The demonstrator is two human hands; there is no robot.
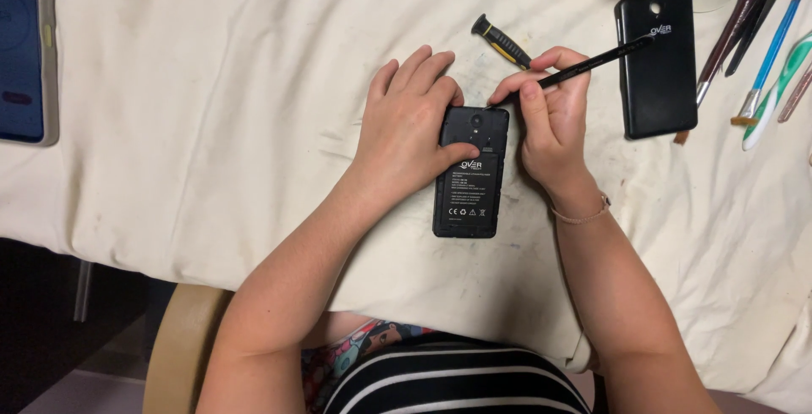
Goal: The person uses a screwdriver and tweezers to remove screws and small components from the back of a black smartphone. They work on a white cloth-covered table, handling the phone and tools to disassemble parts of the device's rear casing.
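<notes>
Already the fingers (541, 71) of the right hand (554, 126) are pinched together around a thin black tool (592, 63), held like a pen, its tip set at the upper right corner of the opened phone (470, 173) near the centre of the frame. The left hand (406, 118) lies flat over the phone's upper left part, fingers spread and slightly apart, thumb pressing on the battery area to keep the phone steady; it clamps nothing. The phone lies face down with its inner back showing, so the rear shell is judged to be off: a black back cover (660, 63) lies apart at the upper right of the frame. The battery appears to sit in its bay, so whatever lies under the inner frame seems not yet reached. A small black-and-yellow screwdriver (502, 41) rests just above the hands. Brushes and a toothbrush (774, 84) lie at the far right edge on the cloth-covered tabletop (211, 126), and a blue-cased device (21, 50) lies at the upper left.
</notes>
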